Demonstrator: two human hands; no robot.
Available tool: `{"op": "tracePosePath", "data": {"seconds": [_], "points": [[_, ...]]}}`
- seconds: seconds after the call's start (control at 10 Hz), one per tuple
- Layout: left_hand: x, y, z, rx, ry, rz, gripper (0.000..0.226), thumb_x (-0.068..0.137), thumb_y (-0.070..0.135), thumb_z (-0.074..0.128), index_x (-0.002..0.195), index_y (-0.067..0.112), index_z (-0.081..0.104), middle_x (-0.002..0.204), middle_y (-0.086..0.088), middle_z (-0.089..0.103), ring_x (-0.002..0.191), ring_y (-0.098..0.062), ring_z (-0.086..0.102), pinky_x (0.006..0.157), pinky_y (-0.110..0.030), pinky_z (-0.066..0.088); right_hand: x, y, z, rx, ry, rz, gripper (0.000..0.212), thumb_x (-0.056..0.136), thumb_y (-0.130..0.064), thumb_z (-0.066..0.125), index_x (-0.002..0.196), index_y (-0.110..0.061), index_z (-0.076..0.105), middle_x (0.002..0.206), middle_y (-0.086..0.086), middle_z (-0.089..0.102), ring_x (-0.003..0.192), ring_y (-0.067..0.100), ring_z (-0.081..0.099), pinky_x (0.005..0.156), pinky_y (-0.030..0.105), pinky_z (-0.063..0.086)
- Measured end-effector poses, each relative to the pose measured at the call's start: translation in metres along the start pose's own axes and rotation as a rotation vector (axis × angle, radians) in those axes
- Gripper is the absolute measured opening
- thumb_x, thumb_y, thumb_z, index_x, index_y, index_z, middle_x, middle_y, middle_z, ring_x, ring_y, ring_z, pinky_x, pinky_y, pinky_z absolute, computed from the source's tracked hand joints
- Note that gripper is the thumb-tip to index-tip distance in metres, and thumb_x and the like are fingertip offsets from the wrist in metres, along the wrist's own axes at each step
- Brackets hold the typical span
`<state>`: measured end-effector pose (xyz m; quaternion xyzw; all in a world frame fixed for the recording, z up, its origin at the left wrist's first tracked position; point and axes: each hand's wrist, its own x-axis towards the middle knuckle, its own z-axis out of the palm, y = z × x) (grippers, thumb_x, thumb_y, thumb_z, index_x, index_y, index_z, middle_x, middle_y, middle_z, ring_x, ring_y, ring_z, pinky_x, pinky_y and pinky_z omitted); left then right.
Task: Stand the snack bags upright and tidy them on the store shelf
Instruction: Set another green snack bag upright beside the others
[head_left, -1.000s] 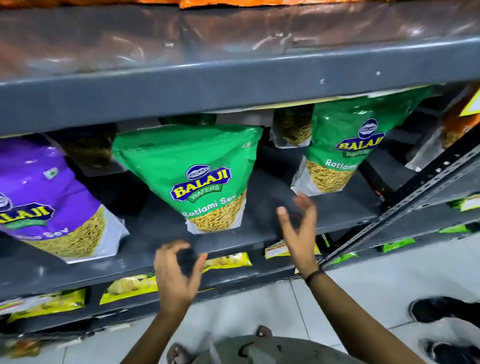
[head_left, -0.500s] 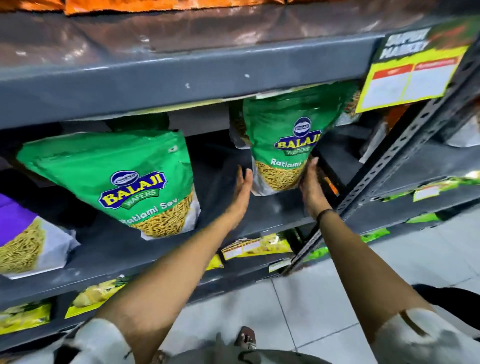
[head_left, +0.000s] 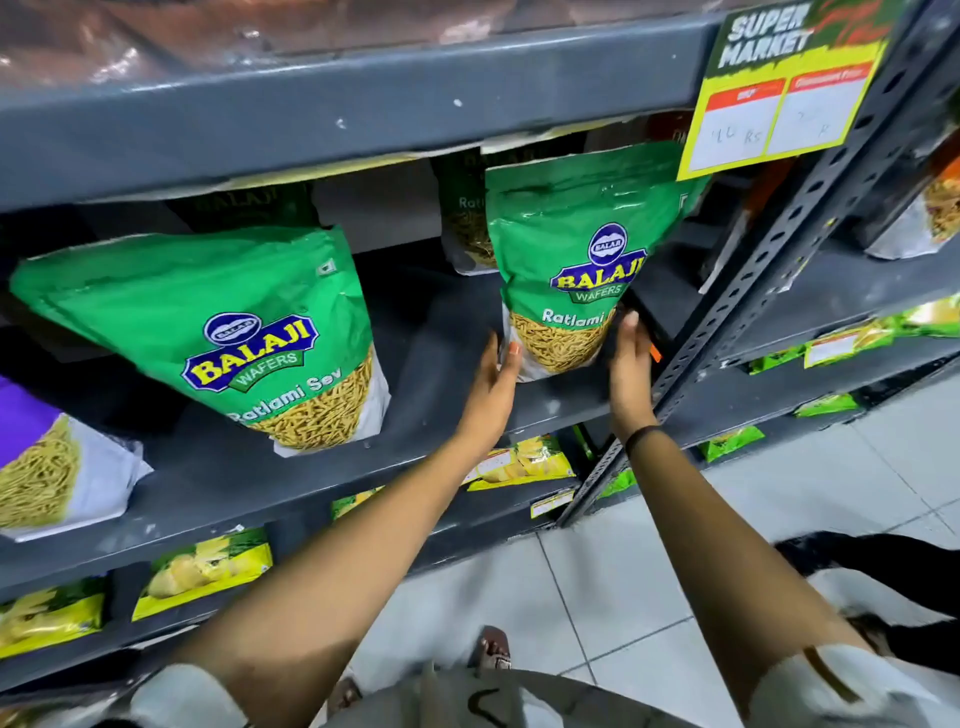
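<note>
A person is reaching both bare arms up to a grey metal shelf (head_left: 218, 483) and is bracing a green bag (head_left: 576, 260) between flat palms. The left hand (head_left: 491, 387) is pressing its open fingers against the bag's lower left edge, thumb tip touching the clear window where the yellow sev is showing. The right hand (head_left: 629, 364), with a dark band (head_left: 644, 434) at the wrist, is lying flat against the bag's lower right side; neither hand is curling round the bag, so it is being squeezed from both sides rather than gripped in a fist. The bag is standing nearly upright at the right end of the shelf, its top tucked just under the upper shelf and behind a yellow price tag (head_left: 779, 104), close beside the perforated upright post (head_left: 769, 270). A second green bag (head_left: 208, 332) is sitting well to the left, leaning with its top tilted to the left. Further left, a purple bag (head_left: 26, 410) is showing partly at the frame edge. Another green bag (head_left: 462, 208) is standing behind the held one. On the lower shelf, yellow packets (head_left: 208, 566) are lying flat.
</note>
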<state>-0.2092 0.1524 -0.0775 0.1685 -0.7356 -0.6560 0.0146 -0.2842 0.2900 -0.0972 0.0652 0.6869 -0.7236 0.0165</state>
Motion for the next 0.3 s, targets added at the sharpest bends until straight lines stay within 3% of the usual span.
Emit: {"op": "tracePosePath", "data": {"seconds": [0.1,0.2,0.3], "points": [[-0.019,-0.006,-0.016,0.073,0.194,0.195,0.038,0.096,0.033,0.039,0.124,0.012,0.055,0.129,-0.01,0.06,0.12,-0.022,0.055,0.098,-0.023,0.039,-0.032,-0.007,0.006,0.127,0.26,-0.057,0.031,0.095,-0.037,0.043,0.116,-0.017,0.054,0.119,0.009,0.061,0.105,0.014,0.055,0.091,0.031,0.046],[-0.045,-0.006,-0.039,-0.041,0.271,0.283,0.03,0.092,0.037,0.036,0.092,0.022,0.062,0.083,-0.001,0.067,0.08,-0.013,0.063,0.074,-0.032,0.05,-0.07,-0.017,0.023,0.308,0.169,0.042,0.015,0.097,-0.028,0.044,0.089,-0.023,0.056,0.074,-0.003,0.059,0.062,0.005,0.055,0.055,0.016,0.04],[-0.08,0.008,-0.07,-0.088,0.319,0.383,0.031,0.093,0.037,0.033,0.076,0.027,0.056,0.066,0.004,0.057,0.061,-0.008,0.054,0.063,-0.022,0.043,-0.117,-0.035,0.055,0.437,-0.062,0.187,0.014,0.095,-0.024,0.046,0.086,-0.023,0.057,0.051,-0.009,0.055,0.048,0.003,0.05,0.047,0.015,0.034]]}}
